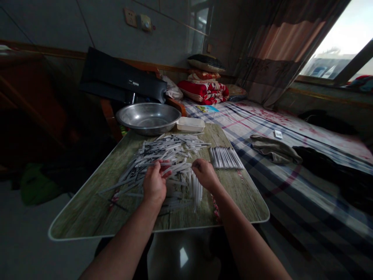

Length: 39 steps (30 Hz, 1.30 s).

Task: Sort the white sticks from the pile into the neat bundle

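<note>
My left hand (pixel 155 182) is held over the table with its fingers curled around a few slim white tubes (pixel 180 167). Those tubes point right, toward my right hand (pixel 204 173), whose fingertips are pinched at their far ends. How many tubes the right fingers grip is hidden. Under and beyond both hands spreads a loose pile of pale tubes (pixel 163 149), some with dark parts. Just below the right hand lies a small bundle of aligned white tubes (pixel 197 192). Farther right is a neat row of white tubes (pixel 225 158) with dark tips.
A wide metal basin (pixel 148 116) and a shallow white plastic tray (pixel 190 124) stand at the back of the wood-patterned table (pixel 96 217). To the right is a bed with a checked sheet (pixel 233 120), bearing folded bedding (pixel 204 91) and crumpled clothes (pixel 275 149).
</note>
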Tool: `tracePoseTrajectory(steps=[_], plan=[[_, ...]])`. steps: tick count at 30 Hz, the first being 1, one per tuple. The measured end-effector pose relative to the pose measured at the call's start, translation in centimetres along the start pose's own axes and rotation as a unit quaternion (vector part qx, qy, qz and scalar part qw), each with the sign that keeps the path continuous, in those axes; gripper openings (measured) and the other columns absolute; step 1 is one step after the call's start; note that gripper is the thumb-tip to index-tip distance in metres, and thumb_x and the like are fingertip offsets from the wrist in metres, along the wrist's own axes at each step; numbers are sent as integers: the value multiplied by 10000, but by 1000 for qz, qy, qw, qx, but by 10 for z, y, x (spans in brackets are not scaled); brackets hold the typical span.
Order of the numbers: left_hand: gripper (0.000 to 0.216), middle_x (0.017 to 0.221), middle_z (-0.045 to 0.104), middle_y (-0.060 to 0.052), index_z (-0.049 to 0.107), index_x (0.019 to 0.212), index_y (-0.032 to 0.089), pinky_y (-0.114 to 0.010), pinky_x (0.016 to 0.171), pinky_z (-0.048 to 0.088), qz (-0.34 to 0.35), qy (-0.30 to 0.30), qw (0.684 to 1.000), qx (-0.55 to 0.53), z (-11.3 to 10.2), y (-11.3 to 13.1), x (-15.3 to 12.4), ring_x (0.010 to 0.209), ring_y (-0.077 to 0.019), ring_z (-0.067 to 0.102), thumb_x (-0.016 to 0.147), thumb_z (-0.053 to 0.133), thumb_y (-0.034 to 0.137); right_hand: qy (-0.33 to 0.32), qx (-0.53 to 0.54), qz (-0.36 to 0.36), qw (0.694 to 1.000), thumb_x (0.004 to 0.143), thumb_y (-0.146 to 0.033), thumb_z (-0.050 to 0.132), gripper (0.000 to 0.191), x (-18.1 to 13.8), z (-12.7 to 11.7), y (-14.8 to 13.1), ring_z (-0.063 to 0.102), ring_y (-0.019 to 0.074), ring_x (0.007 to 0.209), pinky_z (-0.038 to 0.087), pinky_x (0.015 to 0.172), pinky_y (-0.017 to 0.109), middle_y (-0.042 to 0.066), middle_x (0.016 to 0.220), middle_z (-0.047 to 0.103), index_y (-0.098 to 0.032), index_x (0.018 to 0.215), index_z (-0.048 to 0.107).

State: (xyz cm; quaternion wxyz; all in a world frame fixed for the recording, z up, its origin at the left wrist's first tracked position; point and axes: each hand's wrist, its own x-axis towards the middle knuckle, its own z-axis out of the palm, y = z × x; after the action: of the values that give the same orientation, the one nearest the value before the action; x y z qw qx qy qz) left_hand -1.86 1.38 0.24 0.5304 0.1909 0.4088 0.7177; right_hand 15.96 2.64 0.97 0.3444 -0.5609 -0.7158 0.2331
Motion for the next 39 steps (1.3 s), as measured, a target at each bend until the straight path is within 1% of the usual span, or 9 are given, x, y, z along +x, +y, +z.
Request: tracePoseTrajectory(steps=[5,10,13,19,26,29,33,36,39], plan=[[311,740,666,13,603,855,188,-186,505,437,7,6,999,30,0,-2,-3,637,-116,615,709,702,445,-75,-172,-16,982,831,-169,553,147,-7,7,-8,585,177,843,407,758,260,70,874,620,-179,836,699],[330,664,626,35,617,883,187,-175,486,396,24,-24,998,44,3,1,-7,552,-87,542,700,734,436,-60,-265,-3,962,870,-292,557,190,-8,24,-14,597,214,904,422,784,284,104,944,638,-187,851,713],[363,629,609,44,625,935,188,-175,497,381,38,-48,997,46,5,1,-8,531,-81,516,693,751,428,-55,-281,5,958,870,-324,558,218,-4,30,-14,599,223,904,427,773,292,115,936,644,-177,824,712],[370,604,585,41,648,982,170,-178,494,370,18,-98,992,78,5,2,-13,507,-79,495,727,715,429,-58,-261,12,964,814,-243,584,142,-3,33,-12,599,221,908,424,790,290,109,905,657,-165,820,702],[340,630,613,24,663,958,169,-170,521,407,-4,-132,986,98,6,3,-15,539,-81,529,707,719,392,-63,-234,-38,970,693,-232,671,106,-5,23,-14,566,221,861,412,793,313,84,871,631,-159,770,673],[324,655,624,20,655,973,167,-165,519,409,-13,-153,983,103,6,4,-15,538,-75,524,713,711,353,-51,-151,-60,985,670,-187,673,73,-3,10,-11,551,184,809,408,777,304,55,852,612,-161,728,637],[322,667,606,25,626,1027,174,-171,495,401,-39,-198,973,114,7,4,-19,514,-75,508,751,681,331,-72,93,21,993,690,-226,671,112,1,-7,-3,472,108,584,371,579,241,-28,641,526,-173,718,577],[306,656,594,25,614,1043,183,-174,455,369,-64,-256,956,125,7,4,-24,480,-75,479,788,648,350,-55,315,38,947,717,-320,682,223,2,-14,-5,448,95,561,357,522,227,-37,678,505,-187,868,587],[330,590,542,39,607,1070,190,-177,418,325,-94,-316,934,140,8,4,-29,439,-76,426,809,628,390,-23,445,25,895,737,-342,673,369,1,-16,-14,452,97,576,388,537,234,-31,723,491,-217,1074,592]])
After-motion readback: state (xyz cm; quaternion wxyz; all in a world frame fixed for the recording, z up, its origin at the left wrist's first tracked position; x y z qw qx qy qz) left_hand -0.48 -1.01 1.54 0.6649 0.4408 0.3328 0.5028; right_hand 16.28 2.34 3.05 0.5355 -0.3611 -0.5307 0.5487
